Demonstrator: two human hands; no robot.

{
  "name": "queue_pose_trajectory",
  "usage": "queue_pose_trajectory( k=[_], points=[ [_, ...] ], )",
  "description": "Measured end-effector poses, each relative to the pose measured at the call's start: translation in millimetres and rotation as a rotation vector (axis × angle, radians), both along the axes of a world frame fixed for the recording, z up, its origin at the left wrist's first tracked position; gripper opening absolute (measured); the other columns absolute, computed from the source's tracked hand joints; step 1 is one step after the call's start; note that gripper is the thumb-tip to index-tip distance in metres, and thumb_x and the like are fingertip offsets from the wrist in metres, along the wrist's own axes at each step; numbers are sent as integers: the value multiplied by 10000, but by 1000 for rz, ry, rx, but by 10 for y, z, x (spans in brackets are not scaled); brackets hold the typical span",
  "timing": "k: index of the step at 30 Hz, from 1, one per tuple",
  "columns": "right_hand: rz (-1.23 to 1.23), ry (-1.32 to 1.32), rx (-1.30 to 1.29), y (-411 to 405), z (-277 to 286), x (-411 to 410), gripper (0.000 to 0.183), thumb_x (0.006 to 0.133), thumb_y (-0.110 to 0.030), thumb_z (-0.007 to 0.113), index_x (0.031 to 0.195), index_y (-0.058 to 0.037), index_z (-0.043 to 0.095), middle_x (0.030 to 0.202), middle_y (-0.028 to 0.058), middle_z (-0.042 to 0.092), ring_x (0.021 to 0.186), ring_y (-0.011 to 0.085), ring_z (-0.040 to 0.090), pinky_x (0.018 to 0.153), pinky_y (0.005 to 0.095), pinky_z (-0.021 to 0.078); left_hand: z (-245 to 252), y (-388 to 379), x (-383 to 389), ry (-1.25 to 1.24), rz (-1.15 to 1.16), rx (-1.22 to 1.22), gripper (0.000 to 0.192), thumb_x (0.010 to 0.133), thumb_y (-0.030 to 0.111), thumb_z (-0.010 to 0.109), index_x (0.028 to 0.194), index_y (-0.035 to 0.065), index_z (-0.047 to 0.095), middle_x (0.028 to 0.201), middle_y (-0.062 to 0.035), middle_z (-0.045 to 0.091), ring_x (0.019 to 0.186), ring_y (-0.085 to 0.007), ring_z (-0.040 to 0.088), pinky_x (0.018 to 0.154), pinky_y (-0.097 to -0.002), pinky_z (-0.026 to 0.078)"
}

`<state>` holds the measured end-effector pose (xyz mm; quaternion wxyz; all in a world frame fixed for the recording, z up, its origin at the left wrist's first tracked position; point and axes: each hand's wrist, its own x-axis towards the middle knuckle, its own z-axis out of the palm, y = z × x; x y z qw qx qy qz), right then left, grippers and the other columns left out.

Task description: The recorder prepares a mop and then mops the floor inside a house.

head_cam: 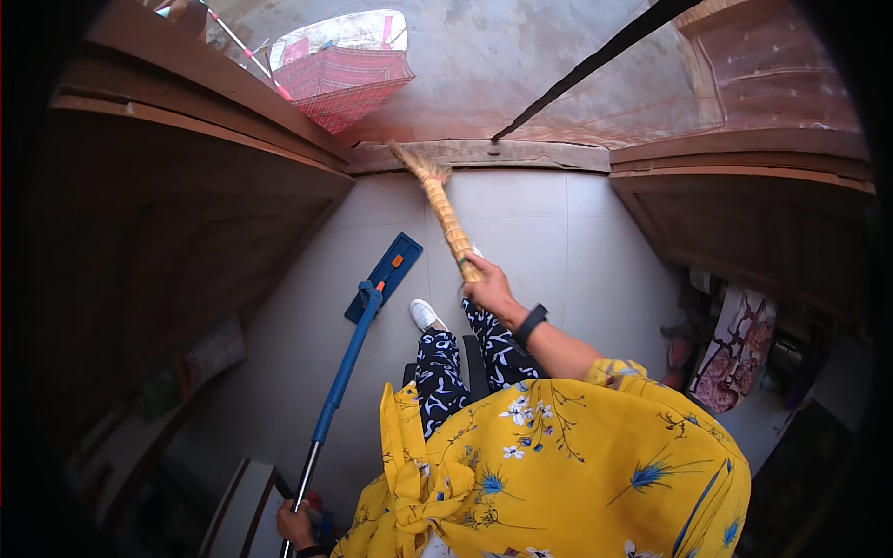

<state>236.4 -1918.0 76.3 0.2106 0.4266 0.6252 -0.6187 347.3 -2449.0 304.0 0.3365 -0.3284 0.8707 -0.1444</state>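
Observation:
My right hand [490, 284] grips a straw hand broom [446, 213] by its bound handle, arm stretched forward. The broom's slightly blurred bristles reach the wooden door sill [544, 156] at the far side of the floor. Down at the lower left, my left hand [296, 524] is closed around the metal part of a flat mop's pole [342, 380]. That pole runs up to a blue mop head [401, 258] with orange parts, which rests on the pale tiled floor [516, 209] to the left of my feet.
Brown wooden door panels [209, 174] [739, 216] flank the sill on both sides. Beyond it lie a red plaid umbrella [349, 80] and a dark pole or strap [586, 66]. A patterned box-like item [736, 349] stands at the right. A white item with dark stripes [241, 502] sits lower left.

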Motion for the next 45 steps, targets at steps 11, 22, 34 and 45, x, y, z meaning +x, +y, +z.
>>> queue_pose_trajectory(
  k=[11,22,34,45],
  points=[
    [647,119,426,540,422,563,674,602,0,613,1233,-205,494,889,193,592,747,325,582,721,379,463,-96,-244,4,96,-143,-9,291,592,279,729,830,124,665,821,-136,636,779,-351,595,673,-435,460],
    [1403,79,859,1209,148,-732,452,740,-80,513,1105,-339,578,890,134,557,740,308,591,648,394,496,-190,-222,138,51,-102,-29,327,607,278,728,913,178,668,836,-126,640,786,-340,599,690,-425,468],
    [1096,32,757,1300,864,223,474,676,-46,523,1124,-195,565,869,160,611,795,329,588,709,413,474,-313,-442,270,75,-114,-13,358,592,309,730,893,125,668,840,-153,639,807,-357,597,691,-435,466],
    [1393,-84,602,1316,-84,-40,462,719,-100,500,1102,-345,582,935,74,633,851,271,606,721,372,494,-398,-139,223,26,-56,-9,291,600,256,720,824,75,679,770,-142,644,755,-330,608,661,-402,465]
  ],
)
